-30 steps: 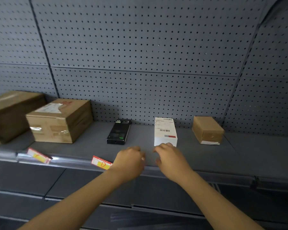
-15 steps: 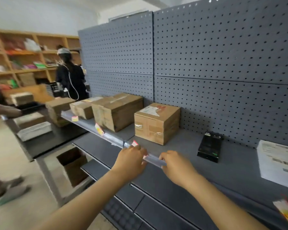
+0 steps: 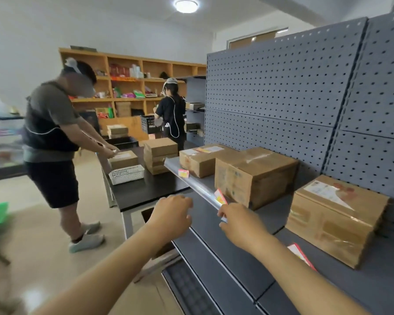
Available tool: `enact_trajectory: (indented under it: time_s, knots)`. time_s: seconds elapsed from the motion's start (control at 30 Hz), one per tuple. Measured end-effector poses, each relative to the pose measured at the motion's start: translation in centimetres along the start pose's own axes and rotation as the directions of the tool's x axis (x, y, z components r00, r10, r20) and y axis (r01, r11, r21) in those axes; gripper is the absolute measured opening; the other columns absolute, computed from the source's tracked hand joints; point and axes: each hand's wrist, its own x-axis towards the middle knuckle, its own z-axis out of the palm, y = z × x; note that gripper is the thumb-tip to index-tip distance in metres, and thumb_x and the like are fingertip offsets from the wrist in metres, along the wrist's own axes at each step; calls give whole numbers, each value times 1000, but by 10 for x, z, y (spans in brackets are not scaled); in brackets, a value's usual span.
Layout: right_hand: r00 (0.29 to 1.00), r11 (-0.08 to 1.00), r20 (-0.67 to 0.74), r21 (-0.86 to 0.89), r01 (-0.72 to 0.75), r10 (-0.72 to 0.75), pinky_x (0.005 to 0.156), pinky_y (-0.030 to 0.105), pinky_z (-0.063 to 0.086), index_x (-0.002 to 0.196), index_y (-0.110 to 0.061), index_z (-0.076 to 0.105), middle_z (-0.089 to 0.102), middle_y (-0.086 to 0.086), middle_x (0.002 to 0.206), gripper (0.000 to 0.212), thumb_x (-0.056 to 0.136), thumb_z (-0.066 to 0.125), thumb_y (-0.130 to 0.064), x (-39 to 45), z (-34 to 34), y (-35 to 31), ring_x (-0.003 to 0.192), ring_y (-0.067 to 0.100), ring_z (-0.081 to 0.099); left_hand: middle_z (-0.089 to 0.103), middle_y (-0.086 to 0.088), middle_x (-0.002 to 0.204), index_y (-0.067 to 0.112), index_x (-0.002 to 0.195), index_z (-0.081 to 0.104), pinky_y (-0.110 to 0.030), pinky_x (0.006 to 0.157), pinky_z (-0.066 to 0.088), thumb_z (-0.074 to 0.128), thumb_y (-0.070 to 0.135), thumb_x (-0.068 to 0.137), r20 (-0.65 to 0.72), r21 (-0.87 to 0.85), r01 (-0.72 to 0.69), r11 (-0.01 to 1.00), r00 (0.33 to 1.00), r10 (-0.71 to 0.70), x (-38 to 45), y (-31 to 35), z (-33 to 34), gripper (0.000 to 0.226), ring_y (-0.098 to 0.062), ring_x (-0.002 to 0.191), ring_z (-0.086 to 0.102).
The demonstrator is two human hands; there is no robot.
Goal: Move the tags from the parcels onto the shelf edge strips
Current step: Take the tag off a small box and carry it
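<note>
Three tags (image 3: 220, 196) already seated along the shelf edge strip (image 3: 198, 185): one far down past the hands, one just beyond the right hand (image 3: 241, 223), one nearer the camera behind the right forearm. Three brown parcels (image 3: 255, 176) lined up on the shelf (image 3: 237, 253) behind the strip, the nearest and the farthest carrying white labels on top; no loose tag visible on any lid from here. Right hand at the strip, fingers curled over its front lip just short of the middle tag; whether the grip pinches the strip, the tag's corner, or only rests there, cannot tell. Left hand (image 3: 172, 212) off the strip, out over the aisle side, fingers loosely bent, holding nothing visible. Handling judgement: tags thin card or paper, near weightless, easily bent or creased, likely to slide inside the clear channel; best taken by a short edge between thumb and forefinger and fed in flat, not pushed from the middle. Strip itself glossy plastic, probably springy, may want the lip lifted with the other hand. Beyond the strip's far end, a black bench (image 3: 146, 189) with more boxes and a white basket (image 3: 126, 174); two other people working there.
</note>
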Motion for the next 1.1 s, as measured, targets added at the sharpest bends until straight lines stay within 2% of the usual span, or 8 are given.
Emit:
enact_trajectory:
  time_s: [0.3,0.4,0.5,0.7,0.8,0.87,0.97,1.1]
  knots:
    - [996,996,14,27,82,-83,78,28,43,116,-25,58,58,1,119,26,91,55,-25,145,25,-20,104,21,57,61,-2,112,22,118,58,-35,85,49,54,31,90,20,0,109,994,994,-109,78,-81,19,29,-21,101,59]
    - [996,993,4,67,94,-94,70,26,41,112,-26,60,61,0,115,21,91,58,-25,184,32,-31,93,18,57,62,-1,106,21,113,59,-37,83,52,55,31,90,20,8,131,991,991,-131,103,-108,20,25,-21,96,60]
    - [997,994,21,86,74,-76,73,30,49,110,-28,60,63,1,112,18,93,57,-24,220,41,-42,93,20,61,61,-1,105,22,112,59,-36,81,53,57,31,89,17,3,130,992,991,-130,131,-135,22,25,-20,94,60]
    - [997,996,63,87,32,-37,83,32,50,118,-26,58,65,1,115,25,94,53,-24,300,59,-53,99,20,61,60,1,111,23,115,58,-29,80,45,56,33,90,55,-28,73,997,996,-72,200,-194,43,26,-18,98,58]
    - [998,997,48,73,-34,31,74,28,45,114,-19,61,67,3,107,22,95,51,-22,342,62,-61,87,18,58,60,0,116,22,117,59,-33,87,47,54,33,92,49,-36,8,999,999,-7,240,-224,47,28,-20,104,58]
    - [995,994,51,53,-93,91,73,28,45,106,-16,64,66,5,100,19,95,48,-19,368,63,-64,87,21,60,59,2,121,24,120,57,-32,88,45,54,33,92,21,-46,-30,998,999,31,266,-243,49,30,-20,109,57]
    - [985,985,39,16,-172,171,87,32,52,113,-15,64,67,7,112,26,95,46,-16,400,64,-61,98,23,62,59,5,124,28,122,55,-29,90,43,54,34,92,-21,-79,-88,993,996,87,302,-262,54,31,-17,112,57]
    - [968,968,11,22,-250,249,82,28,46,119,-21,61,65,4,120,27,94,50,-16,428,70,-45,104,22,60,60,7,123,29,120,56,-28,89,44,55,35,91,-31,-149,-166,975,986,163,343,-270,71,30,-15,109,58]
